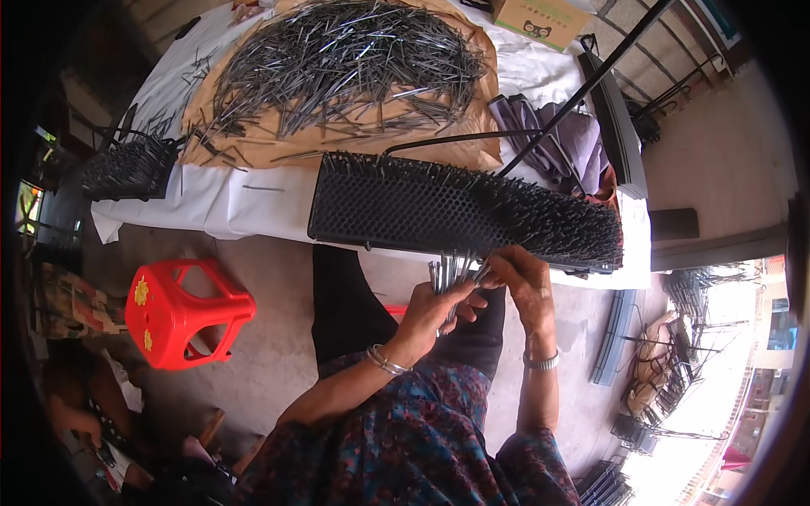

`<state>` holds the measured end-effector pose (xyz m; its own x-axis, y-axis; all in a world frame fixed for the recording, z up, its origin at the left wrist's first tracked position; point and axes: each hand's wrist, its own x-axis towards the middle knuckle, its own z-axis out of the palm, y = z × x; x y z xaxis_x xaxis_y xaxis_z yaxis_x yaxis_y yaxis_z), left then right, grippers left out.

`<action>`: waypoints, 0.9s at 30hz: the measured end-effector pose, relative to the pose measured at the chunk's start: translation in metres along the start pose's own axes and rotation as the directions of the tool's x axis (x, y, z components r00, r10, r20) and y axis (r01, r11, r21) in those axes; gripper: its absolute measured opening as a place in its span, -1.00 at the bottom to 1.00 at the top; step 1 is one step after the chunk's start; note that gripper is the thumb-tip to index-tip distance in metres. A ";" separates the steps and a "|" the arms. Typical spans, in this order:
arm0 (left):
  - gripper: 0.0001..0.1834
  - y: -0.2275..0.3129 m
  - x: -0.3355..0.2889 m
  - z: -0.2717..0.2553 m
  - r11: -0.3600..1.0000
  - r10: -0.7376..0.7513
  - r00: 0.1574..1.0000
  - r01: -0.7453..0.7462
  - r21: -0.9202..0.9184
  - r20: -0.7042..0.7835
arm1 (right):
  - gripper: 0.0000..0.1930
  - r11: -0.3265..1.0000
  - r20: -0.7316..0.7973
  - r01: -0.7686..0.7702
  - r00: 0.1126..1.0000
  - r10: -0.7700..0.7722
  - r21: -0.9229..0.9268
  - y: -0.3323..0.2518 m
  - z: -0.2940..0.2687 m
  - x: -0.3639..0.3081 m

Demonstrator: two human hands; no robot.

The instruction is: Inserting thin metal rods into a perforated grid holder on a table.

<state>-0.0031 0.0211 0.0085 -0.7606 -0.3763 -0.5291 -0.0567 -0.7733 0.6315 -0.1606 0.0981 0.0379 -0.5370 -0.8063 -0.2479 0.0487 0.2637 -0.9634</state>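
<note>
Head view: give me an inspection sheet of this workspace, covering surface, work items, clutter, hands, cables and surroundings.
Surface: white cloth, with brown paper on it.
Job's things: pile of thin rods on the paper; black perforated tray, rods standing densely toward its right.
Clutter: cardboard box, grey-purple cloth.
Hands: left hand grips a bunch of rods; right hand at their upper ends, grip unclear.
Cables: nothing seen.
Surroundings: red stool at left; long blue-grey piece on the floor at right.

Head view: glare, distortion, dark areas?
Head view: ground at right blown out near white, lower left sunk in shadow; head view: fisheye curves the scene inside a black rim; head view: metal strips in the left hand catch highlights.
</note>
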 end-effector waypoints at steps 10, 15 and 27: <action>-0.55 0.004 0.016 -0.009 0.994 -0.048 0.997 0.043 -0.097 -0.052 | -0.90 0.931 -0.314 0.225 0.896 -0.313 -0.286 -0.018 -0.008 0.003; -0.58 -0.008 0.028 -0.009 0.969 -0.075 0.997 0.067 -0.236 -0.022 | -0.91 0.832 -0.407 0.297 0.763 -0.501 -0.469 -0.013 -0.007 0.027; -0.68 -0.012 0.023 -0.006 0.938 -0.053 0.995 0.021 -0.346 -0.083 | -0.91 0.640 -0.253 0.267 0.758 -0.601 -0.720 0.005 -0.006 0.047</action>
<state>-0.0155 0.0182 -0.0146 -0.7000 -0.3758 -0.6073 0.1545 -0.9099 0.3850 -0.1909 0.0646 0.0219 -0.6494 -0.6357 0.4174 -0.7190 0.3345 -0.6093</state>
